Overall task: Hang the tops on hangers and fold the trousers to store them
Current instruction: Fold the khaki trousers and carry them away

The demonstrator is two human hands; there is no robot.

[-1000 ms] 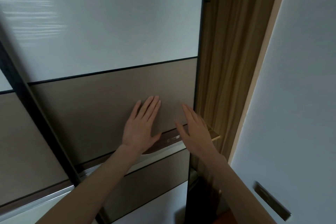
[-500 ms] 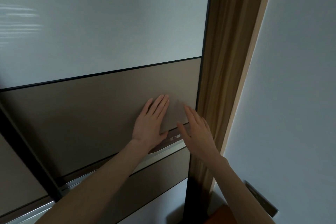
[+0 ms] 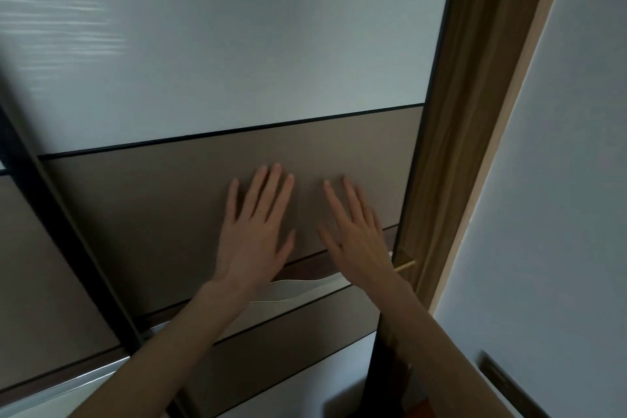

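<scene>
Taupe panel of the sliding wardrobe door (image 3: pixel 163 214) takes both palms — left hand (image 3: pixel 252 237) and right hand (image 3: pixel 356 241) lie flat, fingers straight, gripping nothing — beside the wooden frame (image 3: pixel 475 112); no clothes visible.

wardrobe door (image 3: pixel 237 44) | sliding, white upper panel over taupe band | upright, nearly against wood frame (image 3: pixel 475 112)

Sliding door (image 3: pixel 237 44) blocks wardrobe beside frame (image 3: pixel 475 112).
</scene>
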